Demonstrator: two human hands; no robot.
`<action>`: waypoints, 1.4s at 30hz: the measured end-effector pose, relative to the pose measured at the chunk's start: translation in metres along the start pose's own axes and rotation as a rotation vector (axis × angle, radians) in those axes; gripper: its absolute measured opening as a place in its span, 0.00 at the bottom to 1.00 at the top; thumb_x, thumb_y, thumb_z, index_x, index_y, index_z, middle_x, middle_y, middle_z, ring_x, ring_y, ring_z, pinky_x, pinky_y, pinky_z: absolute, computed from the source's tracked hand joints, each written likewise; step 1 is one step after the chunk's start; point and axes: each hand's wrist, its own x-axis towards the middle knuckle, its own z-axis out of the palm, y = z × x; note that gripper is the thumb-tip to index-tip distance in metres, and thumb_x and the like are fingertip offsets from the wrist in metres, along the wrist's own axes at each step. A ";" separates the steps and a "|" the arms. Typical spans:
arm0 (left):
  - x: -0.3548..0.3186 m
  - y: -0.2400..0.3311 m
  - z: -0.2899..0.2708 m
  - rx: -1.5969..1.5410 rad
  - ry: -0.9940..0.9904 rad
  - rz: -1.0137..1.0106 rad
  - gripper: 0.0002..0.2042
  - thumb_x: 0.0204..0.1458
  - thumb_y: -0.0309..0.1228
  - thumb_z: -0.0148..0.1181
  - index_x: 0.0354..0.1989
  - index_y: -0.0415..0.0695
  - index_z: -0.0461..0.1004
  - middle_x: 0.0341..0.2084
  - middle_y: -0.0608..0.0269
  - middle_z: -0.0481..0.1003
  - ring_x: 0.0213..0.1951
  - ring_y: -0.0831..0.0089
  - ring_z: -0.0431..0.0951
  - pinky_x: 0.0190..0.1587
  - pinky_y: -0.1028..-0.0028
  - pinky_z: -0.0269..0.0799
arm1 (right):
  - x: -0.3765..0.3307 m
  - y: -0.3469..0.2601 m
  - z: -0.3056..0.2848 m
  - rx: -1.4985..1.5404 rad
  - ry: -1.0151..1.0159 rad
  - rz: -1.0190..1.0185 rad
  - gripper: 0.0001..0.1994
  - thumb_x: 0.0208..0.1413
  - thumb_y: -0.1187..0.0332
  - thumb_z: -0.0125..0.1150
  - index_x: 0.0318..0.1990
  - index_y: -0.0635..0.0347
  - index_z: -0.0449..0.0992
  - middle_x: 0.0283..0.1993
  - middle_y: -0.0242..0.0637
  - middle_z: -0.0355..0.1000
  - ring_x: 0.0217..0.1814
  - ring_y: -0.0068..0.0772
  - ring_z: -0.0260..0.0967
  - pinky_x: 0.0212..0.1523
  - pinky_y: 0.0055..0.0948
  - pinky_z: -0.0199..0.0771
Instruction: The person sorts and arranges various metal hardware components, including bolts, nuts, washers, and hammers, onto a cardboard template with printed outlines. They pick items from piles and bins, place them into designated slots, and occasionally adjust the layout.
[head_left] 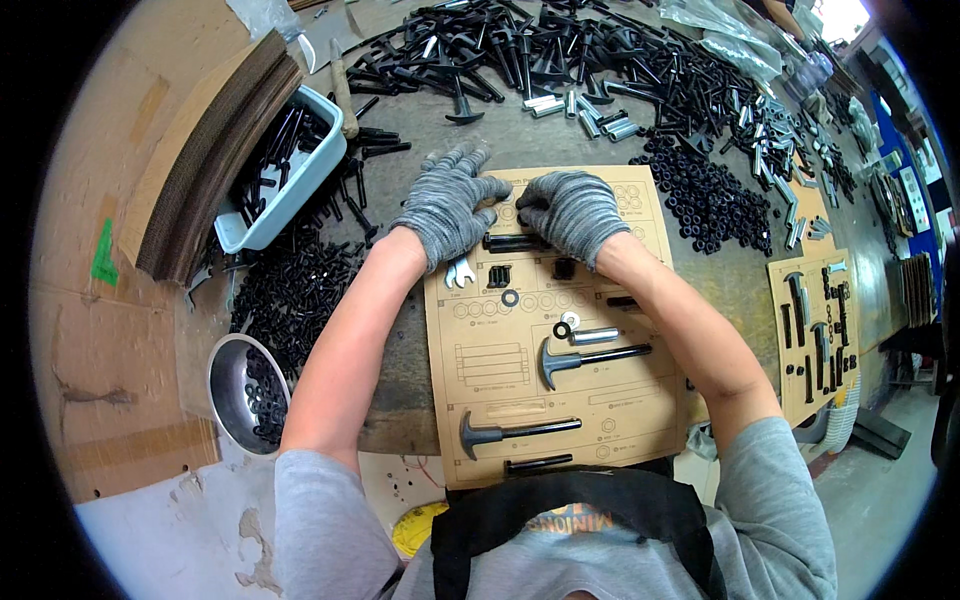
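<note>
A printed cardboard sheet (650, 435) lies in front of me, marked with part outlines. Over its upper left edge rests my left hand (447, 205) in a grey glove, fingers stretched and apart. My right hand (578, 215), gloved alike, is curled over the upper middle, and its fingertips hide whatever they pinch. Between and below the hands lie black bolts (508, 242), a silver open-ended wrench (459, 272) and a black washer (510, 298). Lower down are two black T-handled bolts (600, 357) (525, 430), a silver sleeve (594, 337) and another black bolt (540, 463).
Heaps of black T-handled bolts (520, 50), black nuts (705, 195) and short bolts (285, 310) surround the sheet. At left stand a light blue bin (312, 175), stacked cardboard (215, 160) and a metal bowl (225, 385). A second filled sheet (808, 390) lies right.
</note>
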 end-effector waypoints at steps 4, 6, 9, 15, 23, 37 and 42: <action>-0.002 -0.001 -0.007 0.002 -0.031 -0.019 0.15 0.48 0.42 0.61 0.44 0.57 0.79 0.62 0.54 0.63 0.65 0.55 0.57 0.68 0.59 0.46 | -0.004 0.000 0.000 0.020 0.011 -0.012 0.10 0.49 0.60 0.61 0.36 0.53 0.81 0.34 0.41 0.77 0.37 0.44 0.75 0.41 0.39 0.73; -0.004 -0.004 -0.004 -0.015 -0.016 -0.029 0.14 0.48 0.42 0.61 0.43 0.57 0.80 0.61 0.56 0.64 0.65 0.56 0.57 0.68 0.59 0.46 | -0.003 0.001 0.001 0.021 0.016 -0.019 0.10 0.50 0.60 0.60 0.36 0.52 0.81 0.34 0.41 0.77 0.38 0.45 0.75 0.41 0.40 0.73; -0.008 -0.001 -0.004 -0.005 0.016 -0.060 0.13 0.47 0.43 0.62 0.41 0.57 0.81 0.59 0.58 0.66 0.64 0.57 0.59 0.68 0.60 0.45 | 0.000 0.003 0.005 0.021 0.020 -0.031 0.10 0.50 0.60 0.61 0.36 0.52 0.81 0.34 0.41 0.77 0.37 0.44 0.75 0.41 0.39 0.73; -0.010 0.004 -0.005 -0.038 0.032 -0.117 0.12 0.46 0.43 0.63 0.37 0.56 0.82 0.56 0.59 0.70 0.62 0.57 0.62 0.68 0.61 0.46 | 0.012 -0.004 0.012 0.035 0.035 -0.033 0.10 0.49 0.59 0.63 0.36 0.53 0.82 0.34 0.41 0.77 0.37 0.42 0.75 0.42 0.37 0.73; -0.009 0.000 0.000 -0.057 0.082 -0.108 0.11 0.46 0.43 0.63 0.35 0.54 0.83 0.53 0.59 0.72 0.59 0.59 0.66 0.66 0.61 0.49 | 0.013 -0.007 0.014 0.106 0.062 -0.011 0.11 0.48 0.61 0.65 0.36 0.54 0.82 0.34 0.42 0.77 0.37 0.42 0.75 0.42 0.36 0.73; -0.043 -0.015 -0.012 -0.133 0.394 -0.217 0.11 0.50 0.34 0.59 0.41 0.48 0.79 0.51 0.58 0.73 0.56 0.61 0.69 0.59 0.65 0.63 | 0.003 -0.001 0.000 0.180 0.289 -0.132 0.10 0.52 0.63 0.63 0.37 0.57 0.81 0.35 0.42 0.77 0.37 0.40 0.75 0.42 0.33 0.75; -0.103 0.018 -0.016 -0.142 0.311 -0.353 0.08 0.51 0.32 0.59 0.38 0.45 0.79 0.36 0.57 0.77 0.42 0.59 0.76 0.49 0.65 0.71 | -0.025 -0.034 0.008 -0.230 0.234 -0.501 0.10 0.49 0.61 0.62 0.36 0.51 0.82 0.56 0.38 0.71 0.64 0.41 0.61 0.65 0.41 0.57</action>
